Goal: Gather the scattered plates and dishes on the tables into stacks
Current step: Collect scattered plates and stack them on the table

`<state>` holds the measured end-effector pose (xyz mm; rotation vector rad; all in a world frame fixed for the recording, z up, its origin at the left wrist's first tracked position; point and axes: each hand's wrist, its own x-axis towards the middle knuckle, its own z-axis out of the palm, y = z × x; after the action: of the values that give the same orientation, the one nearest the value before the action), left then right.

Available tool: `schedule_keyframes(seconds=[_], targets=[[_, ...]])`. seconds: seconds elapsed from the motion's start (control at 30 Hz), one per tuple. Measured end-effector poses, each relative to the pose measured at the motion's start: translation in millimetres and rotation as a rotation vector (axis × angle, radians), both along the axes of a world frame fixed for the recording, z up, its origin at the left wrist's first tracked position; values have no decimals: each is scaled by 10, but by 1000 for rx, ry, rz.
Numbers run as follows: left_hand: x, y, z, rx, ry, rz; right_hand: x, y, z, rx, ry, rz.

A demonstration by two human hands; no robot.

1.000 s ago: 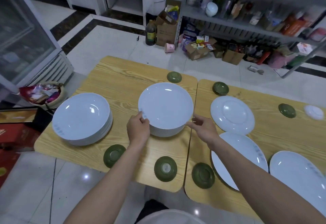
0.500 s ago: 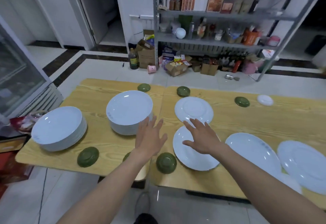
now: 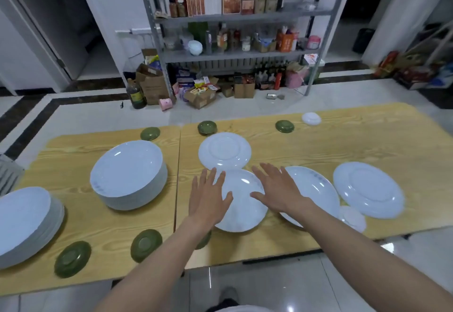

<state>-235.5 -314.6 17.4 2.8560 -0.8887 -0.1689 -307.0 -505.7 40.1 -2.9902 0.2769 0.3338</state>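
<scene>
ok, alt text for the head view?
Both open, the left hand and right hand hover over a white plate on a wooden table. Two plate stacks stand to its left, loose plates lie right, green saucers are scattered about.

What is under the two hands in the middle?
A white plate lies on the table beneath the left hand and right hand, both spread open over it. The hands cover parts of its rim. Whether they touch it cannot be told.

The left hand (image 3: pixel 208 201) and right hand (image 3: pixel 277 194) are bare, as are both forearms (image 3: pixel 157 262). Below (blurred, at the edge): white top (image 3: pixel 242 309), dark trousers (image 3: pixel 224 305), grey shoe (image 3: pixel 229 294).
</scene>
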Motion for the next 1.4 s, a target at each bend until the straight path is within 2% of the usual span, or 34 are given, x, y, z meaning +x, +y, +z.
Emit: schedule_keyframes(seconds=[0.23,0.47,0.7,0.83,1.07,1.4], targets=[[-86,-311,-187,-13,21,-13,-190,-298,-150,86,-20,-94],[-428,-487,-449,-17,95,93,-525,-609,-439,351,-185,-264],[-864,-693,-593,6,122,197,-946,-946,-832,482,-155,-420],[-1039,-791,-653,32,113,234,-1112,-1120,-965,487,-196,-613],[-1237,-876,-703,49,116,282,-1273,-1274,-1187,662,-172,-980],[-1319,-774,-738,51,93,348,-1194,-1281,-1188,821,-224,-1125]])
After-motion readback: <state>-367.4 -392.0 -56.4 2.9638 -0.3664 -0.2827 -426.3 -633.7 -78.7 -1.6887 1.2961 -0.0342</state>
